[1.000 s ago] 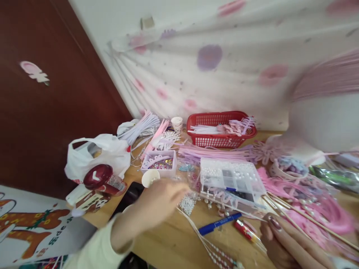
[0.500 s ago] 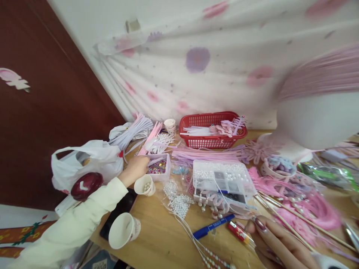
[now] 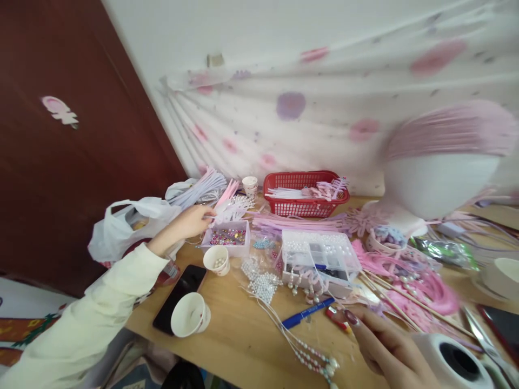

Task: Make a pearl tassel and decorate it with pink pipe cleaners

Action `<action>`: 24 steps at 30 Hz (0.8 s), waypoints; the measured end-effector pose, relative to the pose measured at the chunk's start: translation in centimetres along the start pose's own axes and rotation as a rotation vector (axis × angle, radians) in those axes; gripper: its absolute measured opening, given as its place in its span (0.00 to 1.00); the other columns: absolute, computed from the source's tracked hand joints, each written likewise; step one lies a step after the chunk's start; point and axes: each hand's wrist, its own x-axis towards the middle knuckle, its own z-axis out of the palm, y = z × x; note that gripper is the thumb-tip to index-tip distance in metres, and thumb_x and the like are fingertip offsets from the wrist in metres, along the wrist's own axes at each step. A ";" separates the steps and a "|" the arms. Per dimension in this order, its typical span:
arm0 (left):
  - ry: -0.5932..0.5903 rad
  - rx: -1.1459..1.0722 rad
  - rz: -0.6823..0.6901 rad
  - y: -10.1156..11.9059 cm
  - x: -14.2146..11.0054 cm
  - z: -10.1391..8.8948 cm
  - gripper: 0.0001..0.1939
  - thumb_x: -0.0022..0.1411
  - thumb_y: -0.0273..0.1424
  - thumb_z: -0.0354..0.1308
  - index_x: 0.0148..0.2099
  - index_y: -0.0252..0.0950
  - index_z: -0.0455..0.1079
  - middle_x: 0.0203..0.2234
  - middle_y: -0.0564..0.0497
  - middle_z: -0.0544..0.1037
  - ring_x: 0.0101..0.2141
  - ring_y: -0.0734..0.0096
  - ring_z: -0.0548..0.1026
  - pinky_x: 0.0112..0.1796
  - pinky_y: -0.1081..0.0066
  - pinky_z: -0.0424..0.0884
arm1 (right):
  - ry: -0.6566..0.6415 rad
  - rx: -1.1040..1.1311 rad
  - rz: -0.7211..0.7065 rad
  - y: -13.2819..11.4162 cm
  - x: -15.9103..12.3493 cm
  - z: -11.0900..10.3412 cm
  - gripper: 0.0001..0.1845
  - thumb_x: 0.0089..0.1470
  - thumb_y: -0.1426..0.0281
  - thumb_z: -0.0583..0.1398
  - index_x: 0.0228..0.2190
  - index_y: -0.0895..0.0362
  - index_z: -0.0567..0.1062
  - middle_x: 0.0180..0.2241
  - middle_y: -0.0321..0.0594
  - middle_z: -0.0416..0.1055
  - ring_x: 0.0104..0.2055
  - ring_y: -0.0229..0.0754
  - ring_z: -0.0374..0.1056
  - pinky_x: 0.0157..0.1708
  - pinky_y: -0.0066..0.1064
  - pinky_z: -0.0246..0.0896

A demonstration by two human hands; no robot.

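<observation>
My left hand [image 3: 193,220] reaches over the back left edge of a lilac box [image 3: 239,249] of colourful gems. Its fingers are slightly apart, and the tips touch or lie very near a pile of white fuzzy strips [image 3: 229,212]. At the lower right, my right hand [image 3: 383,346] is closed, thumb and fingers pressed together; what it pinches, if anything, is too small to make out. A red lighter [image 3: 337,319] lies beside its fingertips, with a blue pen [image 3: 308,313] to the left. In front of the gem box stands a paper cup [image 3: 217,262] holding white beads.
A red basket [image 3: 306,208] stands at the back, behind a clear-lidded bead case [image 3: 318,254]. A mannequin head [image 3: 441,178] rises at the right. Nearer are a second paper cup [image 3: 190,316], a phone [image 3: 174,302], strung beads [image 3: 312,354], scissors [image 3: 486,340] and a white roll [image 3: 450,359].
My left hand has moved from the gem box's left side back to the white strips. My right hand stays low at the right, still closed. The head view has shifted, showing more at the right.
</observation>
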 end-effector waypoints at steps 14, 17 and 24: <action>-0.125 -1.024 -0.234 0.3 -18.6 14.8 0.20 0.51 0.32 0.76 0.46 0.34 0.80 0.33 0.45 0.83 0.31 0.69 0.79 0.28 0.74 0.72 | 0.110 -0.164 -0.055 2.8 -2.8 1.3 0.24 0.56 0.51 0.62 0.36 0.56 0.87 0.31 0.44 0.83 0.33 0.52 0.75 0.33 0.37 0.70; -0.029 -1.147 -0.339 -0.6 -19.8 14.6 0.22 0.50 0.26 0.74 0.49 0.37 0.80 0.36 0.47 0.82 0.32 0.70 0.77 0.28 0.75 0.70 | 0.154 -0.209 -0.035 4.0 -3.6 0.9 0.23 0.57 0.53 0.60 0.37 0.58 0.86 0.33 0.46 0.83 0.33 0.51 0.75 0.33 0.36 0.69; -0.253 -1.184 -0.517 -1.3 -21.2 15.9 0.09 0.52 0.33 0.65 0.37 0.36 0.80 0.24 0.53 0.68 0.28 0.73 0.65 0.32 0.72 0.66 | -0.002 -0.145 0.028 4.2 -5.1 1.2 0.21 0.64 0.53 0.59 0.39 0.55 0.85 0.28 0.41 0.77 0.30 0.44 0.70 0.30 0.31 0.65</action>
